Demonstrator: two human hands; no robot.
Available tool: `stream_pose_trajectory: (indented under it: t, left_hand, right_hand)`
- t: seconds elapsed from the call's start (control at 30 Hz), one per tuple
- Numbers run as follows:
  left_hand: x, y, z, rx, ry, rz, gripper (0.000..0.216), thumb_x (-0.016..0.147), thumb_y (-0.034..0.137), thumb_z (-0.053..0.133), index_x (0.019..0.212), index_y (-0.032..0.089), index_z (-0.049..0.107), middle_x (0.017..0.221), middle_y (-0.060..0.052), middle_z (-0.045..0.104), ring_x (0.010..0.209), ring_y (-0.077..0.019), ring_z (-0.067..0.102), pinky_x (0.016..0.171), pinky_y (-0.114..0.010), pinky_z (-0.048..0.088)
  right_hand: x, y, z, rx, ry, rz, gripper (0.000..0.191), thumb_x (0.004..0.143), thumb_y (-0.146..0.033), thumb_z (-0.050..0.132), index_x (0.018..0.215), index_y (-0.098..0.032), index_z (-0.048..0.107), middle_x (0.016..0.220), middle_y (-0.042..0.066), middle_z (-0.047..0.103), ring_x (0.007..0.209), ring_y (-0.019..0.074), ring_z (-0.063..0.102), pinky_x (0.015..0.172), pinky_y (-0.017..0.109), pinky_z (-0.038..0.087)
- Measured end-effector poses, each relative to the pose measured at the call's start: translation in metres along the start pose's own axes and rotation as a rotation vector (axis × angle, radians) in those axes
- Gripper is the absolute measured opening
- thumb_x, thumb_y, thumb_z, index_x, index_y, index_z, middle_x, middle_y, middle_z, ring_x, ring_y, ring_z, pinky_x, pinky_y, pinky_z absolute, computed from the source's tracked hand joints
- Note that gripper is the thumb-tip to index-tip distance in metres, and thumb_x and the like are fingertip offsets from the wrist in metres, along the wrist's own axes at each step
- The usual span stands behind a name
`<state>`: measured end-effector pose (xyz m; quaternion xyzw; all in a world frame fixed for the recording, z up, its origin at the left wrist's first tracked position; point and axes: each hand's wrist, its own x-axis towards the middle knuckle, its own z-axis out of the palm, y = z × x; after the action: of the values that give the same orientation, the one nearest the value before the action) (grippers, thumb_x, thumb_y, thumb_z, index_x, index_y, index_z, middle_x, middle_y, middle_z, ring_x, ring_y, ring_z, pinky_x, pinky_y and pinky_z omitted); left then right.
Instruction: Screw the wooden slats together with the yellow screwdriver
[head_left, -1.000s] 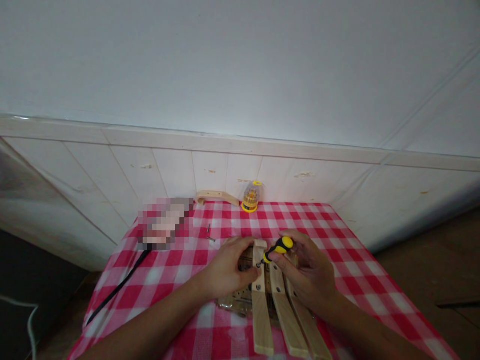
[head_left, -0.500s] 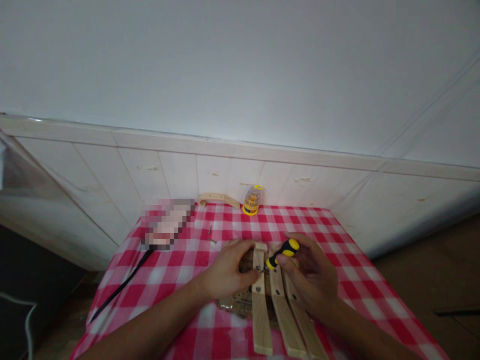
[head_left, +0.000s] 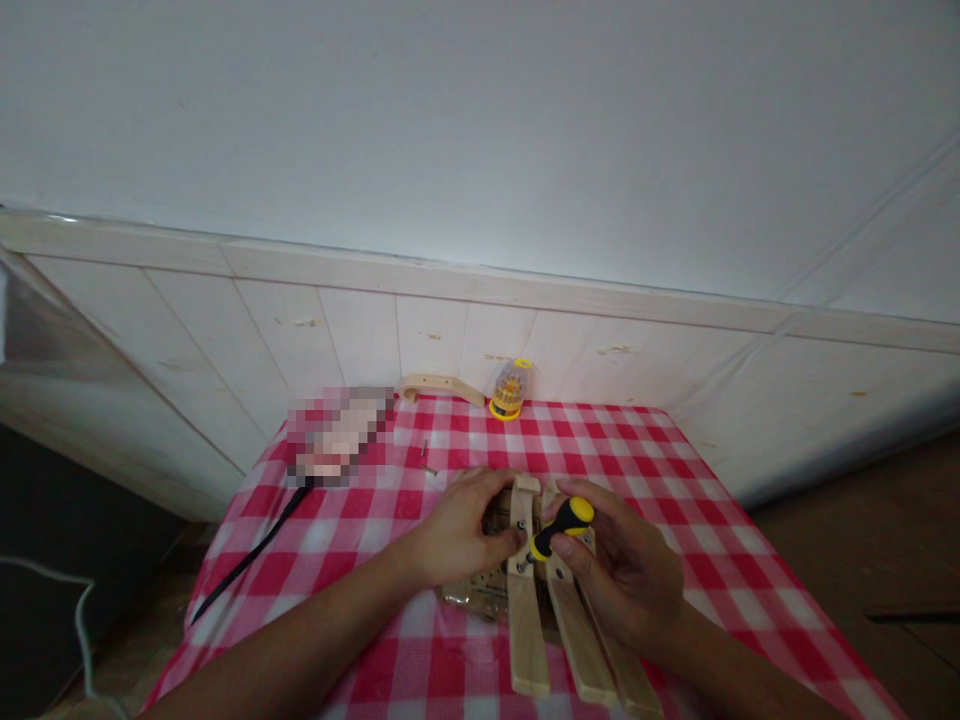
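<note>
A black-and-yellow screwdriver (head_left: 561, 528) is gripped in my right hand (head_left: 634, 575). It leans with its tip at the lower screw of a pale, curved wooden piece (head_left: 529, 640). My left hand (head_left: 461, 530) is closed around that piece's upper part, the thumb pressing beside the upper screw (head_left: 521, 524). Two similar wooden pieces lie to its right: the middle one (head_left: 582, 645) and another (head_left: 628, 675), partly covered by my right hand. Beneath them is a brownish flat item with dark dots (head_left: 480, 592), mostly hidden.
Against the wall stand a clear-topped yellow bit case (head_left: 511, 392) and another curved wooden piece (head_left: 442, 384). Two loose screws (head_left: 428, 470) lie on the red-and-white checked cloth (head_left: 375, 640). A blurred-out object (head_left: 341, 435) with a black strap (head_left: 255, 550) is at left.
My right hand has shifted the screwdriver from near the upper screw down to the lower screw of the left wooden piece. My left hand keeps its hold. The view has shifted slightly.
</note>
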<state>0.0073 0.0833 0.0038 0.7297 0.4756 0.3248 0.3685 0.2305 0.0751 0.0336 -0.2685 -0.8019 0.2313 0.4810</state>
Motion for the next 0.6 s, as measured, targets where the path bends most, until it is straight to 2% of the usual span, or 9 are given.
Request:
stream_pose_trajectory:
  t: [0.17, 0.33, 0.6]
  left_hand:
    - [-0.0009, 0.001, -0.0001, 0.004, 0.005, -0.004, 0.056, 0.079, 0.029, 0.075, 0.134, 0.017, 0.071, 0.131, -0.015, 0.077, 0.122, -0.0361, 0.069, 0.11, -0.052, 0.049]
    - [-0.0009, 0.0035, -0.0009, -0.007, 0.015, 0.018, 0.051, 0.079, 0.027, 0.075, 0.129, 0.019, 0.073, 0.124, -0.012, 0.079, 0.115, -0.0339, 0.071, 0.105, -0.05, 0.05]
    - [-0.0004, 0.0033, -0.0017, 0.011, 0.0, 0.003, 0.052, 0.078, 0.027, 0.075, 0.13, 0.018, 0.072, 0.127, -0.013, 0.079, 0.118, -0.0348, 0.071, 0.106, -0.05, 0.05]
  right_hand:
    - [0.0032, -0.0076, -0.0068, 0.026, -0.12, -0.06, 0.065, 0.1, -0.01, 0.063, 0.16, -0.03, 0.053, 0.132, 0.013, 0.08, 0.113, 0.028, 0.081, 0.089, 0.035, 0.069]
    - [0.002, -0.0068, -0.0059, -0.007, -0.079, -0.103, 0.053, 0.098, -0.01, 0.068, 0.148, -0.029, 0.062, 0.119, 0.013, 0.082, 0.106, 0.029, 0.082, 0.085, 0.037, 0.07]
    - [0.0027, -0.0071, -0.001, -0.022, -0.028, -0.081, 0.045, 0.098, -0.016, 0.073, 0.14, -0.03, 0.064, 0.104, 0.008, 0.082, 0.089, 0.0254, 0.082, 0.078, 0.036, 0.069]
